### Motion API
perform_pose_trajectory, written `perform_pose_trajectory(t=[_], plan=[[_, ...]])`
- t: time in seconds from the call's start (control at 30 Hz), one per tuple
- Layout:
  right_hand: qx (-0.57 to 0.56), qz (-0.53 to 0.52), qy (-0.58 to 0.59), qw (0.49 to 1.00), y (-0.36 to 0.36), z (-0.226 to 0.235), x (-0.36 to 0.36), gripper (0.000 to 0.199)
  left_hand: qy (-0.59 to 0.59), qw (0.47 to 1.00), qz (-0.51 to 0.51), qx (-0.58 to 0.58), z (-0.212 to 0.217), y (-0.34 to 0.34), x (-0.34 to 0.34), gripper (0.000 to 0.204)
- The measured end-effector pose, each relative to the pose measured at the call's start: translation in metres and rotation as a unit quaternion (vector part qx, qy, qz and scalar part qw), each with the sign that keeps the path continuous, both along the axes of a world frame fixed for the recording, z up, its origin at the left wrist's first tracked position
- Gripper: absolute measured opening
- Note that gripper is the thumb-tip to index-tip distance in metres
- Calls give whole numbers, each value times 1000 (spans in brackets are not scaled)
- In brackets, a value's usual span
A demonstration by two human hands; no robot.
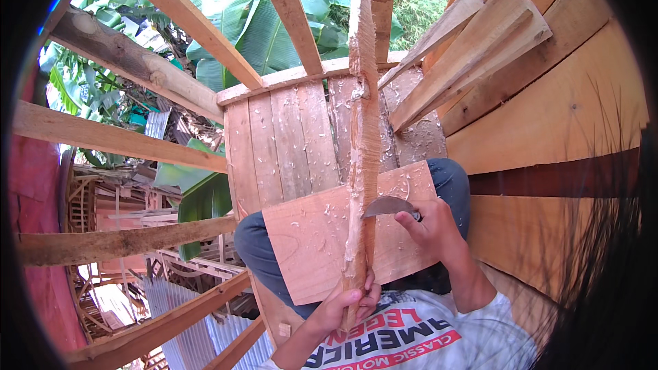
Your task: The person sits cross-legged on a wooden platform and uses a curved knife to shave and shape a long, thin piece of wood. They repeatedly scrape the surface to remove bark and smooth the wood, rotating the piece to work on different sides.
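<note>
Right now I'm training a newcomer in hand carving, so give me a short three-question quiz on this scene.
1. True or false: the right hand holds a curved knife against the long wooden stick.
2. Which hand grips the stick's lower end? A) left hand B) right hand C) neither
3. Fill in: across the person's lap lies a flat wooden ____ strewn with shavings.

Key: 1 true; 2 A; 3 board
</note>
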State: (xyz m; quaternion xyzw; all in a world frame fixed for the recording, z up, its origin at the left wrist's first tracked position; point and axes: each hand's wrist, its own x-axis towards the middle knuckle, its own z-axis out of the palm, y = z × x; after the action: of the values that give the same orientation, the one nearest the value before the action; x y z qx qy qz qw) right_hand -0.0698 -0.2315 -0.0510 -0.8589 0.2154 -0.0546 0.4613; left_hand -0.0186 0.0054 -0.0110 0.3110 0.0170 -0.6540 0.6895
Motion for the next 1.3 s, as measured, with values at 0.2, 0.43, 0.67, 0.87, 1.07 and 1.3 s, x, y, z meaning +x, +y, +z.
perform_pose_trajectory(t=[0.2, 0.43, 0.67, 0.87, 1.07, 1.3], plan=[[279, 48, 77, 956, 8, 20, -6, 38, -4, 1000, 20, -10, -3, -2, 5, 46], [569, 170, 48, 803, -5, 32, -18, 22, 79, 995, 29, -46, 12, -5, 23, 48], [633, 213, 127, 733, -10, 37, -21, 32, 53, 998, -8, -33, 15, -14, 24, 52], [636, 208, 153, 727, -9, 31, -19, 30, 60, 998, -26, -15, 13, -13, 23, 53], [616, 171, 129, 758, -12, 39, -13, 31, 67, 997, -31, -23, 5, -9, 23, 54], [490, 83, 13, 868, 5, 36, -9, 29, 132, 990, -10, -48, 6, -10, 23, 51]])
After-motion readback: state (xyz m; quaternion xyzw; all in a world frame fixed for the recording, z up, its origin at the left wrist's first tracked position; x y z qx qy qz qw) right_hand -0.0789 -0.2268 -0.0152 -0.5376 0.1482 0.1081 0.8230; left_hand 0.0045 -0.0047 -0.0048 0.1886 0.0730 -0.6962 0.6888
